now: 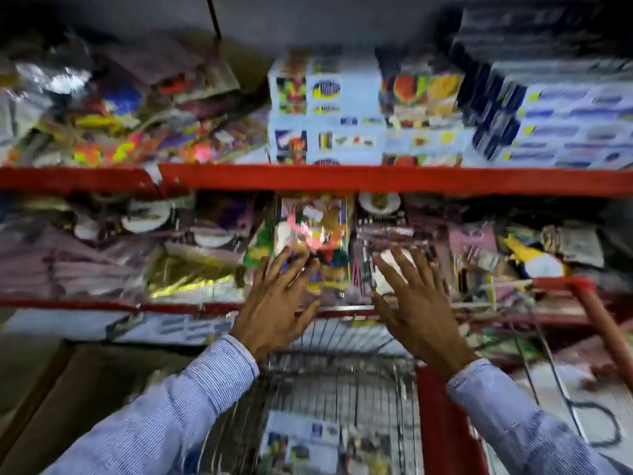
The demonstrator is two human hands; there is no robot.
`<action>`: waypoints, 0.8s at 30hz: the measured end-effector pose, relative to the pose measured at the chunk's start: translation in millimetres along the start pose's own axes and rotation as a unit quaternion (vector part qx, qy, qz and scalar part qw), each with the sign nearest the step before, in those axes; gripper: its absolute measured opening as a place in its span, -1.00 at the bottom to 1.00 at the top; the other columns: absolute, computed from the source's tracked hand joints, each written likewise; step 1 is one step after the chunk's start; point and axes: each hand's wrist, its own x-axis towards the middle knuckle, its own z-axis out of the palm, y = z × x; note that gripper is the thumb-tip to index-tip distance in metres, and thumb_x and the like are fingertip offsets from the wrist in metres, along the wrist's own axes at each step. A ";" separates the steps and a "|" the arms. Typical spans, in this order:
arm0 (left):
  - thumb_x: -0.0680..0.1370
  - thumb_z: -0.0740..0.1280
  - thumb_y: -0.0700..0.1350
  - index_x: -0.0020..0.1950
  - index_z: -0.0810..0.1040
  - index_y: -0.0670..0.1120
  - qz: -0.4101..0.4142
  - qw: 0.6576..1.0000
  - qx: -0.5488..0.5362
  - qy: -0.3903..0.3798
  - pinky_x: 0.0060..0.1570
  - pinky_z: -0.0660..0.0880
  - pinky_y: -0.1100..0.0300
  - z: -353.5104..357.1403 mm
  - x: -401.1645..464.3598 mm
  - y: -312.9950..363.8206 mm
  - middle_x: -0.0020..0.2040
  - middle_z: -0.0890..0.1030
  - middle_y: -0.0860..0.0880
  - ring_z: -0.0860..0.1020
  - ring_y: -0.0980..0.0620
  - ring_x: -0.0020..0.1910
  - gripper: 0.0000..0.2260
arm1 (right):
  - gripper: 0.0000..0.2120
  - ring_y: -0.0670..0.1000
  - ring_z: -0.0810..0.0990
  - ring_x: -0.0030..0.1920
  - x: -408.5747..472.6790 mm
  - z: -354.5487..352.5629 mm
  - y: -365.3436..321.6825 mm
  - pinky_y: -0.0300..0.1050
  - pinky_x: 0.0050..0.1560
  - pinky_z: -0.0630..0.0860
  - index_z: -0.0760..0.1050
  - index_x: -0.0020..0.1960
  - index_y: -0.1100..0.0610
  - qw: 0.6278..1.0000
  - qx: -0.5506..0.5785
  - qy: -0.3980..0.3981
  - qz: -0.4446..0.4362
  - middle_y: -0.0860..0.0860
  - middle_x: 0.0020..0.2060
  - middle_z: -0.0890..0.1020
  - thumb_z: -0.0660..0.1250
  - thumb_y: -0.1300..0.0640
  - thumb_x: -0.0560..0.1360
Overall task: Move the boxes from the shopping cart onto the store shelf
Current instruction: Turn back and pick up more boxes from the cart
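1. Left hand and right hand: fingers spread, empty, above the shopping cart.
2. Boxes lie in cart, below both hands; left marginally nearer.

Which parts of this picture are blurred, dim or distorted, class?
Head view: motion blur smears the packets on the lower shelf and the boxes above; both open hands, left hand and right hand, are slightly soft; the top edge is dark; the wide lens bows the upper shelf's red rail.
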 end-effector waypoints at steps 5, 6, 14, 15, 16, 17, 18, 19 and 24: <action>0.49 0.18 0.11 0.26 0.53 -0.04 -0.045 0.991 -0.047 -0.119 0.26 0.33 -0.11 76.2 -79.4 -1.6 0.21 0.63 -0.04 0.44 -0.17 0.29 -0.58 | -0.49 0.21 0.31 0.45 -64.0 89.4 15.4 0.23 0.38 0.35 0.29 0.46 0.00 0.991 0.049 -0.113 0.058 0.07 0.46 0.38 0.17 -0.09 0.53; 0.51 0.17 0.11 0.24 0.55 -0.04 -0.049 0.987 -0.054 -0.143 0.27 0.30 -0.09 93.4 -94.7 -1.9 0.19 0.64 -0.04 0.46 -0.16 0.27 -0.59 | -0.49 0.21 0.35 0.42 -76.8 110.9 17.3 0.21 0.36 0.38 0.30 0.45 0.00 0.985 0.052 -0.151 0.069 0.08 0.43 0.41 0.16 -0.08 0.52; 0.56 -0.01 0.18 0.15 0.62 -0.14 -0.094 0.938 -0.114 -0.314 0.25 0.43 -0.19 205.5 -173.3 -13.9 0.05 0.67 -0.15 0.55 -0.23 0.14 -0.45 | -0.45 0.23 0.39 0.39 -151.8 264.9 18.8 0.10 0.32 0.40 0.21 0.52 0.09 0.891 0.061 -0.442 0.077 0.16 0.43 0.40 0.23 0.02 0.57; 0.54 0.02 0.16 0.13 0.63 -0.13 -0.091 0.937 -0.114 -0.317 0.24 0.44 -0.18 211.4 -175.8 -15.2 0.02 0.68 -0.13 0.56 -0.23 0.12 -0.48 | -0.43 0.22 0.35 0.42 -155.9 278.8 19.0 0.09 0.36 0.38 0.17 0.54 0.09 0.878 0.057 -0.469 0.078 0.16 0.46 0.36 0.23 0.02 0.58; 0.52 0.05 0.15 0.11 0.63 -0.12 -0.088 0.937 -0.110 -0.321 0.19 0.47 -0.18 215.9 -177.9 -15.7 -0.02 0.68 -0.12 0.57 -0.21 0.09 -0.51 | -0.41 0.21 0.32 0.46 -160.3 292.8 19.1 0.08 0.39 0.35 0.14 0.55 0.08 0.866 0.053 -0.492 0.077 0.15 0.49 0.32 0.24 0.00 0.58; 0.50 0.08 0.13 0.08 0.64 -0.10 -0.080 0.939 -0.104 -0.319 0.12 0.51 -0.16 217.6 -177.1 -16.1 -0.05 0.68 -0.11 0.58 -0.20 0.06 -0.54 | -0.38 0.19 0.28 0.48 -164.0 305.7 20.2 0.07 0.43 0.31 0.11 0.56 0.06 0.856 0.052 -0.509 0.078 0.15 0.51 0.29 0.25 -0.02 0.58; 0.48 0.10 0.10 0.06 0.64 -0.09 -0.072 0.942 -0.096 -0.313 0.06 0.52 -0.13 220.0 -176.8 -16.9 -0.08 0.68 -0.09 0.58 -0.18 0.03 -0.58 | -0.36 0.19 0.26 0.50 -167.2 319.3 20.8 0.06 0.46 0.28 0.08 0.56 0.06 0.844 0.051 -0.528 0.073 0.15 0.53 0.26 0.26 -0.04 0.58; 0.47 0.13 0.08 0.05 0.64 -0.08 -0.062 0.946 -0.091 -0.304 0.02 0.52 -0.10 222.8 -177.0 -18.6 -0.10 0.68 -0.09 0.58 -0.17 0.01 -0.61 | -0.35 0.19 0.23 0.51 -169.5 329.9 21.7 0.07 0.47 0.26 0.06 0.57 0.06 0.834 0.048 -0.546 0.063 0.14 0.54 0.23 0.26 -0.05 0.59; 0.46 0.13 0.03 0.01 0.61 -0.06 0.005 0.949 -0.095 -0.301 0.00 0.51 -0.07 229.1 -169.1 -20.9 -0.10 0.68 -0.04 0.54 -0.10 0.03 -0.67 | -0.32 0.18 0.28 0.49 -159.9 349.4 32.3 0.09 0.44 0.31 0.07 0.57 0.05 0.817 0.032 -0.576 0.027 0.11 0.54 0.22 0.27 -0.12 0.56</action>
